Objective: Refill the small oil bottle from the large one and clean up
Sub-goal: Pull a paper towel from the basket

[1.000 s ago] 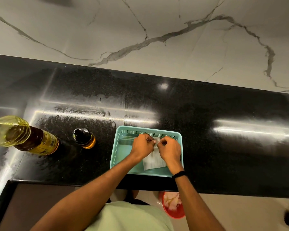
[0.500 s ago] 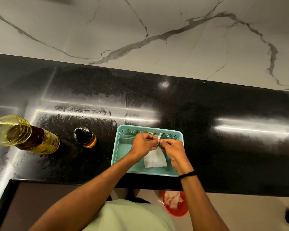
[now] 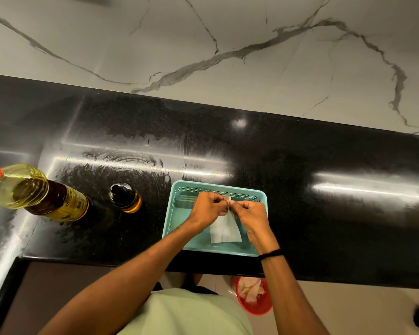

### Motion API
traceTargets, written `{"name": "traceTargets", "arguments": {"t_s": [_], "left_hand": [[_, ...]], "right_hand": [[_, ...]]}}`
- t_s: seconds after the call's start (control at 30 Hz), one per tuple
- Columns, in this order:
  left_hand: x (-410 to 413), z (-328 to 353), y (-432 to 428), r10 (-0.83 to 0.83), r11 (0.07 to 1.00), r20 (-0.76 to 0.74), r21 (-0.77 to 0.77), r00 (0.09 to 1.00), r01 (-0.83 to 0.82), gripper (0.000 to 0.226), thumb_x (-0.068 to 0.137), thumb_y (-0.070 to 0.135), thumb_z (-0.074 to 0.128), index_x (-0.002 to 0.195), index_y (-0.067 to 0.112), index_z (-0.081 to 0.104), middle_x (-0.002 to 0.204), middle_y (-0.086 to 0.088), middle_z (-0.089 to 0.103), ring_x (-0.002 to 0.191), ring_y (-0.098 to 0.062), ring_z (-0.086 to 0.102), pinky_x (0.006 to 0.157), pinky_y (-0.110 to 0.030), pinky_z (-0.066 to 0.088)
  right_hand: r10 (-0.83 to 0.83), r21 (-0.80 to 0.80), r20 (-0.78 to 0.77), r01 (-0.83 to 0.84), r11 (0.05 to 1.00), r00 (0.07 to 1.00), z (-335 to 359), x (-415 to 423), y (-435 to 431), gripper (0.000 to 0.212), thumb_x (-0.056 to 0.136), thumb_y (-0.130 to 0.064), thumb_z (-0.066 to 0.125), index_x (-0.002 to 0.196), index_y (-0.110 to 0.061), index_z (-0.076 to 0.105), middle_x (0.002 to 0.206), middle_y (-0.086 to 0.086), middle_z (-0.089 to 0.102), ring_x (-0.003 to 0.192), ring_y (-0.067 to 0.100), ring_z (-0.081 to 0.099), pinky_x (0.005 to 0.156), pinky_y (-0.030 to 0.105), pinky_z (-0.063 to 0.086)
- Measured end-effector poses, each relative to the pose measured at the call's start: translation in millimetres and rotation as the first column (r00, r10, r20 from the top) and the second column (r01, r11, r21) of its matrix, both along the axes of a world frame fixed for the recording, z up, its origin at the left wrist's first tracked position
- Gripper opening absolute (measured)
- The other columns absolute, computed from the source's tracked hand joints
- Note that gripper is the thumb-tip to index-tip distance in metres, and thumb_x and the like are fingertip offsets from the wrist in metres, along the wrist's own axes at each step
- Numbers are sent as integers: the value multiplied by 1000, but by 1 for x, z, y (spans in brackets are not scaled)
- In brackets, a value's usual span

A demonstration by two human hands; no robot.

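Both hands hover over a teal plastic basket (image 3: 177,209) near the counter's front edge. My left hand (image 3: 207,209) and my right hand (image 3: 252,215) pinch the top edge of a white tissue (image 3: 224,230), their fingertips almost touching; the sheet hangs down into the basket. To the left stands the small dark oil bottle (image 3: 125,197) with a black cap. Further left stands the large oil bottle (image 3: 34,193), filled with yellow oil, with a red cap and a dark label.
The black polished counter (image 3: 324,213) runs to a marble wall (image 3: 228,56) behind. On the floor below the counter's front edge sits a red bin (image 3: 254,303) holding crumpled tissue. The counter turns a corner at the left.
My hands have drawn closer together on the tissue's top edge and lifted it slightly, narrowing the sheet at the top. The bottles and basket have stayed put.
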State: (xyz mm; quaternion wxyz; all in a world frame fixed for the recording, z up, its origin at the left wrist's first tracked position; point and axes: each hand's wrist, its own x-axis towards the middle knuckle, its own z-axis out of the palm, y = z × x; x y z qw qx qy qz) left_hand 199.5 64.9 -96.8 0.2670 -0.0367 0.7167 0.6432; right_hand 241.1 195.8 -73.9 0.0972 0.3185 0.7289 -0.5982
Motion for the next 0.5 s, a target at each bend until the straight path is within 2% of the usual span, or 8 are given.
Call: {"name": "traceTargets", "arguments": {"t_s": [0.07,0.17,0.3,0.5], "left_hand": [[0,-1,-1,-21,1000,-39,-24,999,20,9,90,11,69,88,8,77,80,-11,75,73,-17,72,75,-31,61],[0,-4,-1,-43,996,-78,-77,996,37,10,90,14,69,87,9,78,77,-9,75,74,-16,72,75,-32,62],[1,-3,-1,-50,996,-68,-83,996,44,15,92,13,67,89,1,75,77,-11,73,70,-15,68,73,-29,61],[2,1,-2,-28,1000,-23,-10,999,28,16,94,10,63,83,6,73,77,-13,72,73,-21,71,71,-28,60]], "right_hand": [[-4,-12,7,4,1000,1000,-1,1,-1,30,85,-32,74,72,-5,75,81,30,68,67,25,57,69,40,49],[5,33,-5,-5,999,1000,1,0,-2,24,86,-30,74,72,-11,77,75,16,73,70,32,67,78,46,57],[3,131,-5,-2,991,1000,5,-1,-1,13,84,-24,75,72,-19,76,73,0,75,76,19,70,80,45,59],[36,180,14,-38,983,999,9,-1,-2,18,86,-18,71,69,-11,74,70,8,72,64,15,60,74,46,57]]}}
